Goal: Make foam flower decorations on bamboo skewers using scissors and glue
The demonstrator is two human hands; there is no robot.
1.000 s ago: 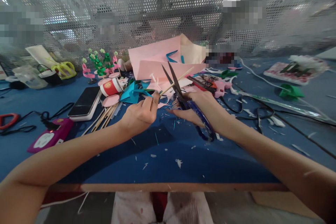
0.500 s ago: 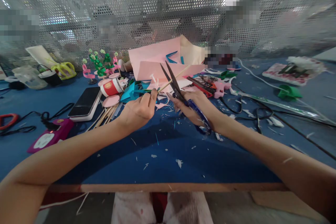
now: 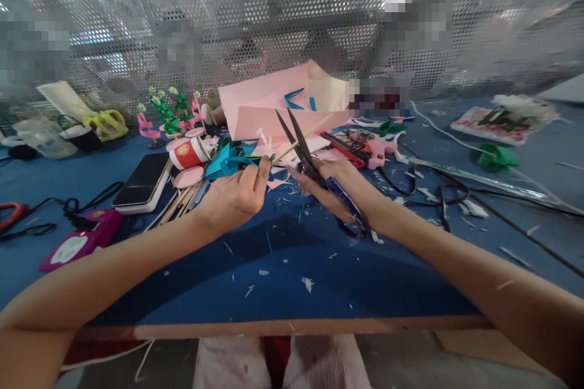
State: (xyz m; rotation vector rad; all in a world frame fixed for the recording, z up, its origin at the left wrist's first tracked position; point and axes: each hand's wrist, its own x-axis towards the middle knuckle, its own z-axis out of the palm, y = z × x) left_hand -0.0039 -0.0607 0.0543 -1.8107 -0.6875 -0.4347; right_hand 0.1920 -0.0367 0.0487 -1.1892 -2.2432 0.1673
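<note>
Head view. Left hand (image 3: pixel 235 197) pinches a thin wooden stick (image 3: pixel 301 137) between thumb and forefinger; the fingers are closed on its near end, and the stick slants up and away toward the right, over the pink paper sheets (image 3: pixel 274 103). Right hand (image 3: pixel 335 189) holds blue-handled scissors (image 3: pixel 314 170), fingers through the loops, blades slightly apart and pointing up, crossing the stick. Both are raised over the blue table (image 3: pixel 292 267), which is strewn with paper scraps.

Containers: red paper cup (image 3: pixel 191 152) lies on its side beside a phone (image 3: pixel 143 179); its contents cannot be seen. Clear plastic container (image 3: pixel 43 137) at far left, contents unclear.

Hard to make out: the lower scissor loop is partly hidden behind the right wrist. Perforated screen (image 3: pixel 292 24) blurs everything behind it. More sticks (image 3: pixel 177 203) lie partly under the left wrist.
</note>
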